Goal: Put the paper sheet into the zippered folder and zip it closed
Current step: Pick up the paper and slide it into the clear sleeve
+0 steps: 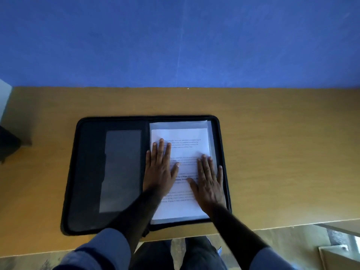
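A black zippered folder (87,172) lies spread open flat on the wooden table, near the front edge. Its left half carries a grey pocket panel. On its right half lies a white paper sheet (185,137) with printed text, over a clear sleeve. My left hand (159,168) rests flat on the sheet's left part, fingers spread. Flat on the sheet's right part is my right hand (209,184), its little finger reaching the folder's right rim. Neither hand grips anything. Both hands hide the sheet's middle.
The wooden table (282,152) stands against a blue wall (175,39). A dark object (9,145) sits at the table's left edge. My legs and the floor show below the front edge, with a box-like item (339,252) at the lower right.
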The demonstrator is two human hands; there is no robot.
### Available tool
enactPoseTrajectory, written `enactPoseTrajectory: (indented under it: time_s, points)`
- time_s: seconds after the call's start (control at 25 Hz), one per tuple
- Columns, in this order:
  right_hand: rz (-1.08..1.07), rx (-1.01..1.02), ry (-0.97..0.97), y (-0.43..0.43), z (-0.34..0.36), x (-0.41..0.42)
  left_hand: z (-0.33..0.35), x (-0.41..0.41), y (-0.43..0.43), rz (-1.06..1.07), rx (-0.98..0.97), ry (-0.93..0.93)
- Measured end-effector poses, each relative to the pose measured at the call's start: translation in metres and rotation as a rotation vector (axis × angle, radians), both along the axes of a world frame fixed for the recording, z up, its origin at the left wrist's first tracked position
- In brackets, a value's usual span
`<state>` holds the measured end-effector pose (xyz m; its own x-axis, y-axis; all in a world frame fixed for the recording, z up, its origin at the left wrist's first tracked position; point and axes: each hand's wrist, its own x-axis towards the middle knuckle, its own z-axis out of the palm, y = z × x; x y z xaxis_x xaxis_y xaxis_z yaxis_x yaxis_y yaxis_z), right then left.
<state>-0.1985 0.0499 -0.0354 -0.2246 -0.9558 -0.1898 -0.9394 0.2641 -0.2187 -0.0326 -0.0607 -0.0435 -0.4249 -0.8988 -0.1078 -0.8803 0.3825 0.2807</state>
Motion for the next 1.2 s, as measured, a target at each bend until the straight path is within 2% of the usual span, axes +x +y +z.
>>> enactPoseTrajectory:
  time_s: [0.28, 0.48, 0.72, 0.96, 1.2]
  points:
    - [-0.083, 0.016, 0.01, 0.024, -0.003, -0.008, 0.014, 0.004, 0.02, 0.037, 0.049, 0.019]
    - [-0.073, -0.009, -0.002, 0.023, -0.006, -0.01, 0.007, 0.027, 0.091, 0.044, 0.068, -0.011]
    - [-0.031, -0.022, -0.051, 0.027, 0.004, -0.015, 0.013, 0.05, 0.102, -0.016, 0.097, -0.052]
    - [0.003, -0.005, -0.046, 0.042, 0.005, -0.029, 0.026, 0.146, 0.098, 0.406, 0.12, -0.121]
    - [-0.028, 0.023, 0.025, 0.043, 0.003, -0.022, 0.03, 0.219, 0.069, 0.569, 0.073, -0.147]
